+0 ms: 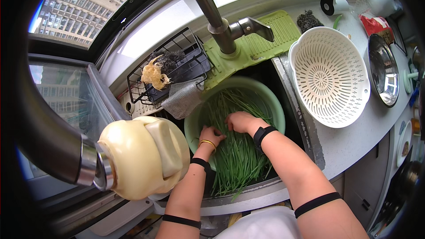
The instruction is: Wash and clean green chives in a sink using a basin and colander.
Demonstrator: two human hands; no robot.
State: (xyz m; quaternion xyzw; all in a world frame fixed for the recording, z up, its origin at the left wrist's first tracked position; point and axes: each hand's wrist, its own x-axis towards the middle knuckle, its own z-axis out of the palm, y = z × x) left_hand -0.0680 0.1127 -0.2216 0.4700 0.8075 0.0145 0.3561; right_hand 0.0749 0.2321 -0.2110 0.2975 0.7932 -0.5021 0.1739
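A bunch of long green garlic chives point(239, 159) lies in a pale green plastic basin point(278, 114) in the sink, its lower ends hanging over the near rim. My left hand point(211, 136), with a gold bangle at the wrist, is at the left edge of the bunch. Its fingers are bent against the leaves, and whether they grip any is hidden. Curled fingers of my right hand point(244, 121) close on chives near the middle of the basin. A black band circles that wrist.
A cream-coloured faucet head point(146, 157) juts in at left, near my left forearm. The metal faucet base point(225, 44) rises behind the basin, beside a wire rack point(186, 69) with scrubbers and a mesh cloth. A white colander point(328, 76) and a steel bowl point(383, 69) stand at right.
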